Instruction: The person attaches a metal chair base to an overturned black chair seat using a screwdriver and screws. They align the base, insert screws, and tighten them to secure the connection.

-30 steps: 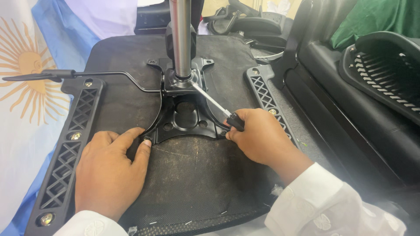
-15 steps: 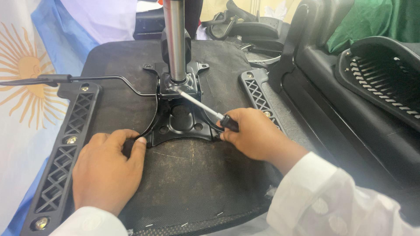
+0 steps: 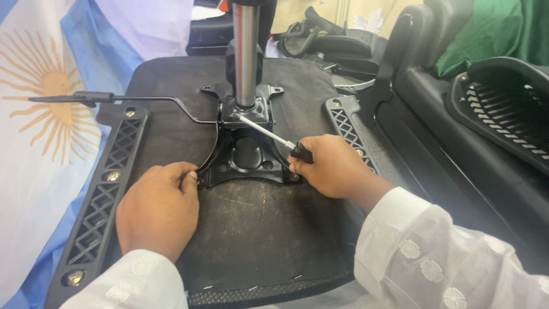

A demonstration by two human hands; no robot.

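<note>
Gas cylinder and lever rod block the far side; near seat underside lies open

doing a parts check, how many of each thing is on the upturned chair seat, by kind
hands: 2, left hand at the plate's corner, right hand gripping the tool
screwdriver: 1
black mounting plate: 1
metal gas cylinder: 1
lever rod: 1
black lattice armrest brackets: 2, one at left, one at right
total: 8
</note>
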